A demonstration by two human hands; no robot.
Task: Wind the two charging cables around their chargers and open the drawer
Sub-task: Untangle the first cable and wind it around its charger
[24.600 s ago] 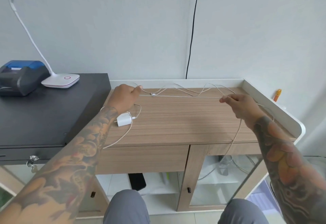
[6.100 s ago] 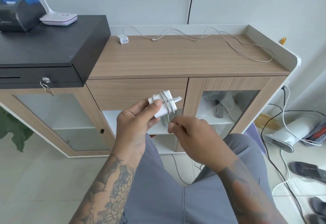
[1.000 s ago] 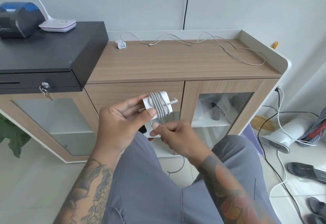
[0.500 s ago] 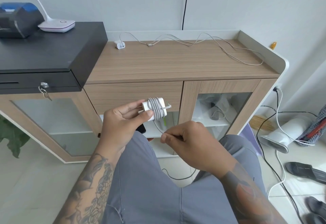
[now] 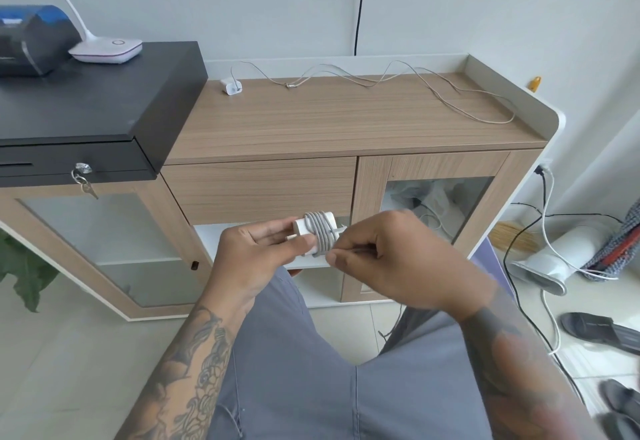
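We hold the white charger (image 5: pixel 313 235) in front of us, above our grey-trousered knees and level with the bottom edge of the drawer (image 5: pixel 258 190). Our left hand (image 5: pixel 258 259) grips it, thumb pressed on the near face and fingers behind. Its cable (image 5: pixel 320 231) is coiled around the body in about 6 tight turns, side by side. Our right hand (image 5: pixel 391 263) is closed against the right side of the charger, thumb and forefinger pinching at the last bit of cable by the coil; the very end of the cable is hidden in the fingers, so we cannot tell how it is fixed.

The 2nd charger (image 5: pixel 230 87) sits on the wooden cabinet top (image 5: pixel 346 120), at the back left corner, just beside the black cash box (image 5: pixel 90 100). Its thin cable (image 5: pixel 398 81) is unwound and trails in loose waves along the back edge to the right, ending in a loop near the right rim.

The drawer front is flush with the cabinet, shut. To its right is a glass door (image 5: pixel 436 217) with some bundled things behind it, too blurred to name. A white lamp base (image 5: pixel 107 49) and a blue-topped printer (image 5: pixel 31 37) stand on the cash box, and a key (image 5: pixel 85 185) hangs from its lock.
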